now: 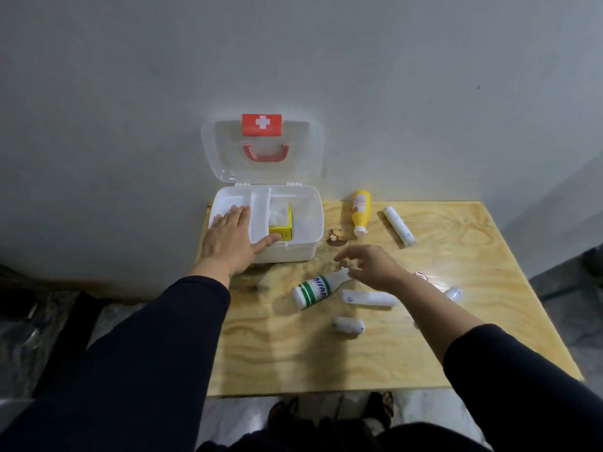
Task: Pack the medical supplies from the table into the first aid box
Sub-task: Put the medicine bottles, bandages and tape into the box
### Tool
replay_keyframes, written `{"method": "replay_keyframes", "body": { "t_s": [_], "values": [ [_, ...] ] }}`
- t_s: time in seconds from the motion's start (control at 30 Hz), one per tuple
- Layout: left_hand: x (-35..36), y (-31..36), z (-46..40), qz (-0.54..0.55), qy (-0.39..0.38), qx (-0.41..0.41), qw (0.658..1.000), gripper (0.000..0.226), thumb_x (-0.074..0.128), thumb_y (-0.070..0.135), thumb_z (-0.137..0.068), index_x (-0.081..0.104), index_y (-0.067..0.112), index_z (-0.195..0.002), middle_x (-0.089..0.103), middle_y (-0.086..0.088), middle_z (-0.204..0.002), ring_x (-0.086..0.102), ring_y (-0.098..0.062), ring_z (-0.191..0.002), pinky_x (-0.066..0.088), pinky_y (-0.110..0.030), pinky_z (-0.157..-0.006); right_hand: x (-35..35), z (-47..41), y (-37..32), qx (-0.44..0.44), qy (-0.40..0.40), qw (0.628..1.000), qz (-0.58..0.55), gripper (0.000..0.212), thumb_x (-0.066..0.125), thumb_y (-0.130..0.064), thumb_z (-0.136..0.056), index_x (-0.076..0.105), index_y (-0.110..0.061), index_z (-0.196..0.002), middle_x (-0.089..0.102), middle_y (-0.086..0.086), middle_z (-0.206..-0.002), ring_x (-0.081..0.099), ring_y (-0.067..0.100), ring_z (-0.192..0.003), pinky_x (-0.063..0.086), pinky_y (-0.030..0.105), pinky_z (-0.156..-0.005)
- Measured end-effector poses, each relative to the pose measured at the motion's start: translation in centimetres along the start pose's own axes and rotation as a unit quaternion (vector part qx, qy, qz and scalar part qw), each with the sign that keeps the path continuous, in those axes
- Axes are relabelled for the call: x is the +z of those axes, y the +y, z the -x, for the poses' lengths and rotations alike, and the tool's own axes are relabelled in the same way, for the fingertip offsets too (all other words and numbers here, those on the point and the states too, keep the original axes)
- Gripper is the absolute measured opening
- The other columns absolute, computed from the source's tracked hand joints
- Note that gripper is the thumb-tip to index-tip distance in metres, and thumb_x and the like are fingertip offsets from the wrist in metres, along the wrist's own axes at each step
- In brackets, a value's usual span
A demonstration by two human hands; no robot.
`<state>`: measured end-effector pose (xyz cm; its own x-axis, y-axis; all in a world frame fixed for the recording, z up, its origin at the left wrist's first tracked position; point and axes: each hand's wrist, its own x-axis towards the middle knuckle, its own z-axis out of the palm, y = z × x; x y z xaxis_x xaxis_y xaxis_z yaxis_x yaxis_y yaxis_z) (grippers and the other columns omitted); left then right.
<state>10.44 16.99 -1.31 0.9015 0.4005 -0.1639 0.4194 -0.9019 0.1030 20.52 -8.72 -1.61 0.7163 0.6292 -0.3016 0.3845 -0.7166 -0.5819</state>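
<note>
A white first aid box (303,243) stands open at the table's far left, its clear lid (262,148) leaning on the wall. Inside lie a yellow carton (282,231) and white cotton (279,213). My left hand (231,239) rests flat on the box's left front rim, fingers spread. My right hand (368,264) hovers open just over the cap of a white bottle with green stripes (315,290), which lies on its side. Bandage rolls lie near it (368,297), in front of it (348,324) and at the far right (398,226). A yellow bottle (360,212) lies beside the box.
The plywood table (326,360) stands against a grey wall. A brown stain or scrap (336,238) sits by the box's right corner. A small white roll (454,293) and a shiny wrapper (424,276) lie behind my right forearm. Feet in sandals (381,406) show below the table's front edge.
</note>
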Motion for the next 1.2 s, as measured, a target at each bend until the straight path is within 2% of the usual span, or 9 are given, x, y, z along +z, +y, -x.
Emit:
{"method": "replay_keyframes", "body": {
  "t_s": [0.3,0.47,0.6,0.67,0.73,0.8,0.9,1.07,1.2],
  "values": [
    [0.2,-0.2,-0.2,-0.012,-0.014,-0.001,1.000,0.114,0.005,0.084,-0.067,0.008,0.010,-0.154,0.011,-0.006,-0.163,0.005,-0.020,-0.151,0.006,-0.040,-0.123,1.0,-0.3,1.4,0.003,-0.014,1.000,0.005,0.033,0.063,0.000,-0.081,0.069,-0.018,-0.108,0.069,0.004,-0.115,0.060,0.020,-0.107,0.044,0.024,-0.085],
    [0.2,-0.1,-0.3,-0.011,-0.011,0.001,1.000,0.118,0.002,0.086,-0.063,0.008,0.010,-0.154,0.011,-0.006,-0.163,0.005,-0.020,-0.151,0.006,-0.041,-0.123,-1.1,-0.3,1.1,0.043,0.007,0.985,-0.167,0.033,0.061,0.000,-0.085,0.069,-0.020,-0.109,0.066,0.007,-0.114,0.063,0.018,-0.095,0.053,0.036,-0.093],
    [0.0,-0.1,-0.2,-0.005,-0.013,0.001,1.000,0.117,0.004,0.085,-0.064,0.007,0.010,-0.154,0.010,-0.006,-0.163,0.004,-0.019,-0.151,0.006,-0.040,-0.123,-2.7,-0.1,-0.1,0.050,0.047,0.950,-0.304,0.032,0.060,-0.006,-0.090,0.068,-0.035,-0.101,0.065,0.014,-0.108,0.054,0.024,-0.078,0.048,0.041,-0.078],
    [-0.1,0.0,-0.2,-0.001,-0.012,0.001,1.000,0.110,0.010,0.083,-0.071,0.007,0.010,-0.154,0.010,-0.005,-0.163,0.004,-0.019,-0.151,0.006,-0.040,-0.123,-3.7,-0.7,-0.9,0.046,0.073,0.947,-0.310,0.031,0.060,-0.010,-0.091,0.068,-0.038,-0.101,0.066,0.010,-0.115,0.060,0.019,-0.083,0.053,0.044,-0.087],
    [-0.2,0.0,-0.2,-0.001,-0.015,0.003,1.000,0.108,0.013,0.082,-0.073,0.007,0.010,-0.154,0.009,-0.005,-0.163,0.004,-0.019,-0.151,0.006,-0.041,-0.123,-5.4,-1.3,-2.0,0.033,0.106,0.946,-0.305,0.031,0.059,-0.006,-0.090,0.068,-0.027,-0.111,0.065,0.008,-0.115,0.062,0.017,-0.091,0.054,0.043,-0.095],
    [-0.2,0.0,-0.2,0.002,-0.018,0.003,1.000,0.107,0.015,0.081,-0.075,0.006,0.010,-0.154,0.009,-0.005,-0.163,0.004,-0.019,-0.151,0.006,-0.041,-0.123,-7.5,-1.8,-3.2,0.018,0.143,0.943,-0.301,0.031,0.058,-0.002,-0.090,0.067,-0.017,-0.116,0.065,0.010,-0.116,0.062,0.019,-0.097,0.054,0.040,-0.095],
    [-0.5,0.0,-0.1,0.003,-0.018,0.001,1.000,0.101,0.021,0.078,-0.081,0.008,0.010,-0.154,0.011,-0.006,-0.163,0.006,-0.020,-0.151,0.008,-0.042,-0.123,-10.3,-2.3,-5.6,-0.010,0.183,0.935,-0.303,0.031,0.057,-0.002,-0.090,0.066,-0.015,-0.117,0.065,0.007,-0.109,0.063,0.022,-0.103,0.053,0.040,-0.096],
    [-1.6,0.7,0.5,0.009,-0.007,-0.012,1.000,0.093,0.032,0.073,-0.085,0.017,0.011,-0.152,0.026,-0.007,-0.156,0.028,-0.029,-0.143,0.020,-0.043,-0.119,-10.9,-4.3,-9.7,-0.056,0.216,0.930,-0.291,0.030,0.057,-0.004,-0.091,0.065,-0.014,-0.118,0.066,0.009,-0.110,0.063,0.023,-0.099,0.055,0.043,-0.093],
    [-1.7,0.8,0.5,0.008,-0.015,-0.004,1.000,0.093,0.031,0.073,-0.087,0.014,0.009,-0.152,0.020,-0.007,-0.159,0.018,-0.024,-0.147,0.012,-0.042,-0.121,-8.3,-6.2,-11.1,-0.071,0.221,0.943,-0.237,0.029,0.058,-0.006,-0.088,0.067,-0.017,-0.114,0.069,0.008,-0.109,0.067,0.022,-0.096,0.055,0.045,-0.091]
  ]
}}
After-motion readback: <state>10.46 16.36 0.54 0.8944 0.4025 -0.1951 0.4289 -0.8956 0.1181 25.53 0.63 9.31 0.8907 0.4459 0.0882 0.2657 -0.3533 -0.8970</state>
